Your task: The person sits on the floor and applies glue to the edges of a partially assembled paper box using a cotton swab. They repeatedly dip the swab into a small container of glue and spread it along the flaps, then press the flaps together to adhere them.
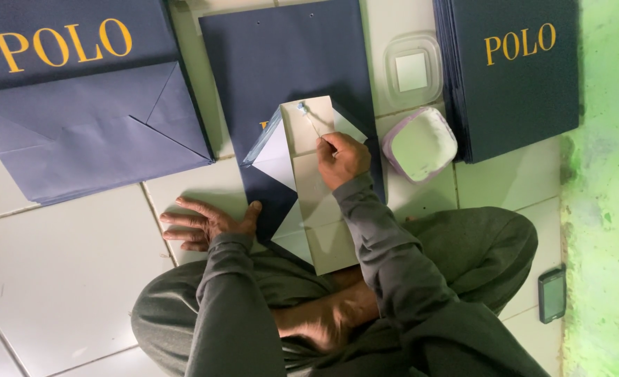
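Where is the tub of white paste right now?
In the head view, the tub of white paste sits on the tiled floor right of the right hand, below its clear lid.

The right hand (342, 159) pinched a thin glue brush (309, 120), its tip on the white inner fold of a navy paper bag (292, 63) lying flat on the tiled floor (65, 279). The left hand (208, 223) lay spread on the floor, thumb touching the bag's edge. A tub of white glue (421, 143) sat just beside the right hand, near a stack of navy bags (515, 77)
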